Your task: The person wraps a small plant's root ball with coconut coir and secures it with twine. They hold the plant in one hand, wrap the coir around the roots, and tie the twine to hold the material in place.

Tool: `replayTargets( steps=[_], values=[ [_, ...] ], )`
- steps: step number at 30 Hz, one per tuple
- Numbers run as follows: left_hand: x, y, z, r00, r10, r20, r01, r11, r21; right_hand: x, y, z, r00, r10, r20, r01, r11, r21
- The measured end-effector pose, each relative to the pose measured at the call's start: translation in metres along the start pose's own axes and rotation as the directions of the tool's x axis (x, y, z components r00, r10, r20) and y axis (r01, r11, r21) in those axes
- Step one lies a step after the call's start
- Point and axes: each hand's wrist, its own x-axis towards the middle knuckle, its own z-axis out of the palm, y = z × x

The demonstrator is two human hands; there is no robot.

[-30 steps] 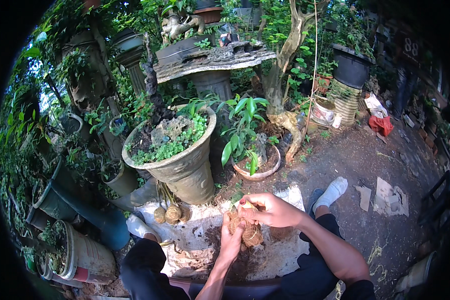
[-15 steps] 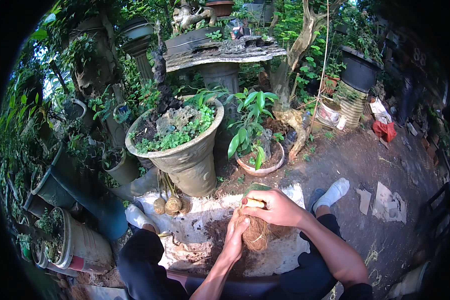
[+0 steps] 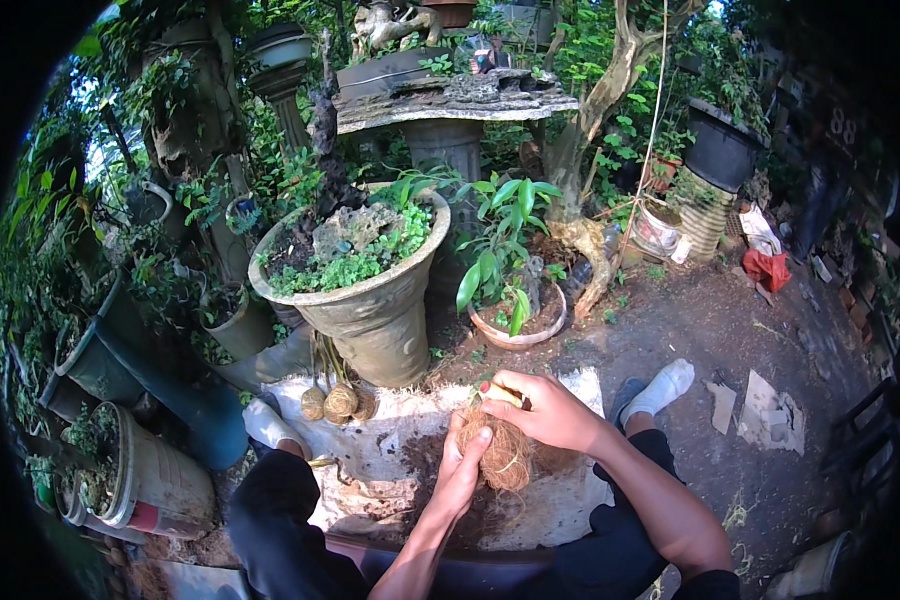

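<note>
A brown ball of coconut fibre [image 3: 507, 458], wound with thin pale string, is held above the white sheet [image 3: 380, 410] between my legs. My left hand [image 3: 456, 474] is closed round its left side, the thumb lying across the front. At the top of the ball, my right hand [image 3: 560, 412] grips a short yellow stick-like handle with a red end [image 3: 500, 393]. Whatever lies beyond the handle is hidden. Several similar fibre balls with stalks [image 3: 340, 402] rest at the sheet's far left, beside the large pot.
The large stone-coloured pot [image 3: 375, 325] with green plants stands just ahead, with a shallow planted bowl [image 3: 520, 335] to its right. Dark soil [image 3: 428, 462] lies on the sheet. White buckets [image 3: 165, 480] stand at left; torn cardboard [image 3: 770, 412] lies at right. Another person [image 3: 825, 190] stands far right.
My left hand has turned the fibre ball slightly, so more of its front shows. The right hand has shifted a little and the yellow handle now tilts differently. Green at the ball's top has dropped from view.
</note>
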Motion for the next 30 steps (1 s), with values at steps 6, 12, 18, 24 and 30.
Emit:
replayTargets(
  steps=[6,12,18,24,30],
  values=[
    [0.0013,0.0022,0.0002,0.993,-0.067,0.100,0.078,0.991,-0.110,0.0003,0.0037,-0.0013,0.998,0.044,-0.041,-0.043,0.999,0.020],
    [0.0061,0.0049,-0.0048,0.992,-0.107,0.063,0.101,0.992,0.080,-0.0019,-0.0001,-0.0081,0.995,0.100,0.002,-0.099,0.992,-0.078],
    [0.0059,0.0064,-0.0038,0.989,-0.128,0.076,0.126,0.991,0.042,-0.0010,-0.0007,-0.0071,0.995,-0.032,-0.090,0.025,0.996,-0.082],
    [0.0017,0.0081,-0.0045,0.971,-0.214,0.105,0.229,0.959,-0.166,-0.0011,0.0026,-0.0042,0.984,-0.103,-0.146,0.094,0.993,-0.064],
    [0.0005,0.0076,-0.0069,0.976,-0.169,0.139,0.197,0.956,-0.216,-0.0012,0.0009,-0.0058,0.991,-0.102,-0.083,0.102,0.995,0.003]
  ],
)
